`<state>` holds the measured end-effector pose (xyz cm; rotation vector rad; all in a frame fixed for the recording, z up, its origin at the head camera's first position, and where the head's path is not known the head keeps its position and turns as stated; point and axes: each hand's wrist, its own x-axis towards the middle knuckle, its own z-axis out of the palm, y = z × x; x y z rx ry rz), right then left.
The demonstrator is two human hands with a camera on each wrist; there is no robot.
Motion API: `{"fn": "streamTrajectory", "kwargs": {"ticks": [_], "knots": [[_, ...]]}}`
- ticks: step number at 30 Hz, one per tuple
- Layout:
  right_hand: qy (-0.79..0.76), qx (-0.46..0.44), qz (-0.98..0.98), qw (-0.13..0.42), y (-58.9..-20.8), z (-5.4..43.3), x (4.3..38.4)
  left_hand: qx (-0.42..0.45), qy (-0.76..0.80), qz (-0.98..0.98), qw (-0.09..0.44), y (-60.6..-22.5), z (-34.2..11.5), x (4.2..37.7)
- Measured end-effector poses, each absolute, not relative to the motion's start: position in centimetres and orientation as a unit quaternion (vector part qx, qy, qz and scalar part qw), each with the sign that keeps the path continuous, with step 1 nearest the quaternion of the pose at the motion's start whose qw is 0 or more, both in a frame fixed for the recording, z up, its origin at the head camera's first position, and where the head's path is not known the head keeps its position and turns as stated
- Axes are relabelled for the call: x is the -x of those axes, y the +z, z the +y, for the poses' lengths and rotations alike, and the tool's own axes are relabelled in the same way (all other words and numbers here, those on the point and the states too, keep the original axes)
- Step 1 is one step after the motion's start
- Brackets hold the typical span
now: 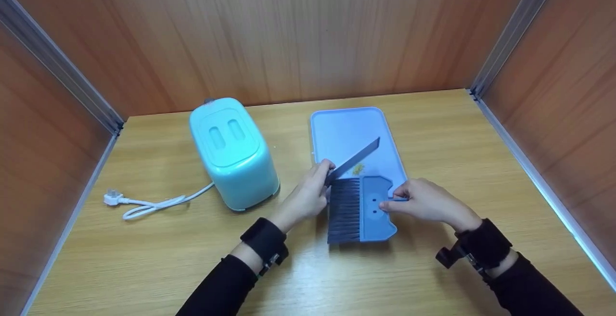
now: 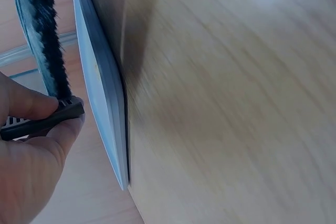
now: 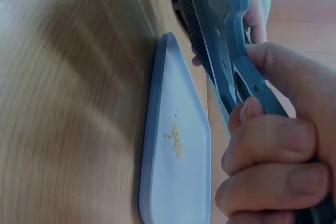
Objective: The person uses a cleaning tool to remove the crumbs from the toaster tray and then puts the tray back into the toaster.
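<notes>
My right hand (image 1: 426, 200) grips the handle of a blue hand brush (image 1: 377, 227) with dark bristles, which point left. The brush is held up over the near end of a pale blue tray (image 1: 346, 126). My left hand (image 1: 308, 193) pinches a thin, flat, dark grey blade-like piece (image 1: 358, 158) between thumb and fingers; it slants up over the tray, and its kind is unclear. In the left wrist view, the dark piece (image 2: 44, 121) is close to the lower end of the bristles (image 2: 50, 40). Yellowish crumbs (image 3: 176, 140) lie on the tray.
A turquoise toaster (image 1: 245, 176) with a lidded top stands left of the tray. Its white cord (image 1: 166, 203) runs left to a plug (image 1: 113, 197) on the wooden table (image 1: 159, 258). Wood panels (image 1: 298, 32) enclose the back and both sides.
</notes>
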<state>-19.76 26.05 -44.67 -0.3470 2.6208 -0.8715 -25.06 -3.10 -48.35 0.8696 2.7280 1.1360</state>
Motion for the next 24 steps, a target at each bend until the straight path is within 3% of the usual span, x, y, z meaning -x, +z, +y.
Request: {"fn": "streamTrajectory", "kwargs": {"ticks": [12, 24], "knots": [[-0.305, 0.067, 0.937, 0.16, -44.8, 27.6, 20.5, -0.284, 0.371, 0.884, 0.03, -48.5, -3.4, 25.2], [-0.275, 0.045, 0.954, 0.109, -44.6, 28.9, 20.7, -0.305, 0.345, 0.887, -0.008, -48.5, -3.9, 25.2]]}}
